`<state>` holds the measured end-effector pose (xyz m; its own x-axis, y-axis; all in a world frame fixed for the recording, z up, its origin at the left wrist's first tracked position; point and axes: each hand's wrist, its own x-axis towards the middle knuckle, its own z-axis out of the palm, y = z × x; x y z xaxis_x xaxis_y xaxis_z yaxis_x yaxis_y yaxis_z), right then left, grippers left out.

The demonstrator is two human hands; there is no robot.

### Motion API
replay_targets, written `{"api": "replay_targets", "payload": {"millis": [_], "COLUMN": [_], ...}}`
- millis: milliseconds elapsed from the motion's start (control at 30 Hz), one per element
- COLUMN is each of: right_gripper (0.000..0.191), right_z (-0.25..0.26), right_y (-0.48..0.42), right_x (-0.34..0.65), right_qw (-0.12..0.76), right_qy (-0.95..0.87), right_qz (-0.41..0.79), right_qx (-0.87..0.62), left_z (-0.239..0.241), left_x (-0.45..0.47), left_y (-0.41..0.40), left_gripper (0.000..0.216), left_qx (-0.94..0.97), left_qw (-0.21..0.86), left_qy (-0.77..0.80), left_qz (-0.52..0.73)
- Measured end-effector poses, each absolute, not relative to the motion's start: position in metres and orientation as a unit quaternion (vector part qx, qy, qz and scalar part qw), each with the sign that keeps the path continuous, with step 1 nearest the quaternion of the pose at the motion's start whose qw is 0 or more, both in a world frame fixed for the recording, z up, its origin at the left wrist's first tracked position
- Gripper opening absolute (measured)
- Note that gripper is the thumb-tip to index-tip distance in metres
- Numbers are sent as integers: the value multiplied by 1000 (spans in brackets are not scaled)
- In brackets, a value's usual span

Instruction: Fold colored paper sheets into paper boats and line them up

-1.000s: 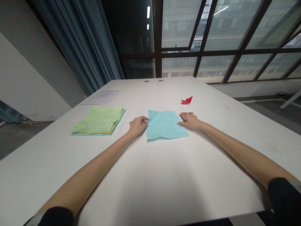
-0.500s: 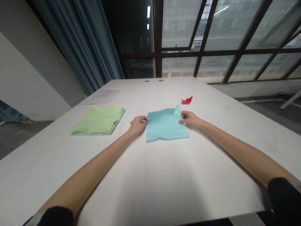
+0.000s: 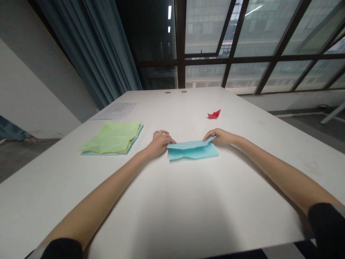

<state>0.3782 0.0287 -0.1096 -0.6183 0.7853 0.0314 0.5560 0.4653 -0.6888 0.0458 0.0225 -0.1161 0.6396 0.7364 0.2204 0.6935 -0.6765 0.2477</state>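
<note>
- The white surface (image 3: 188,205) looks smooth and hard, its near edge bare wood-like trim not discernible, just a straight line.
- The blue sheet (image 3: 192,154) lies well in from that near edge, about midway between the left and right edges. It is thin, matt paper, its far part bent over the near part, leaving a gap towards the near edge; its rims ripple slightly.
- It should prove very light, limp and easy to crease or tear; corners and rims look the best places to hold, with light fingertips.
- The left hand (image 3: 161,141) touches the bent sheet's left end, other fingers loosely spread; whether it pinches or merely rests there cannot be told.
- The right hand (image 3: 219,136) pinches the sheet's raised right corner between thumb and fingers.
- Towards the left edge, the stack (image 3: 111,137) has creased green paper uppermost, yellow and blue beneath, its rims uneven.
- Beyond the right hand, the red boat (image 3: 214,114) is sharply folded and pointed, seemingly paper.
- A flat printed page (image 3: 115,110) lies along the left edge, near the far-left corner.
- Two grey discs (image 3: 168,92) sit by the far edge.
</note>
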Motion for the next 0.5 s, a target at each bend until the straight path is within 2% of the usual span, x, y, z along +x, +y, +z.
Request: {"api": "replay_targets", "payload": {"millis": [133,300,367,500], "right_gripper": [45,37,47,74], "right_z": [-98,-85,-89,-109], "right_y": [28,11,2,-11], "right_x": [378,356,344,331], "right_qw": [114,144,119,41], "right_qy": [-884,-899,-902,-898], "right_qz": [250,151,154,193], "right_qx": [-378,-384,-385,-392], "left_z": [-108,-95,-95,-104], "left_x": [47,75,92,117], "left_y": [22,9,-2,-21], "left_gripper": [51,37,39,63], "left_qx": [926,918,914,910], "left_qw": [30,1,12,70], "left_qy": [362,380,390,408], "left_qz": [102,114,106,21]}}
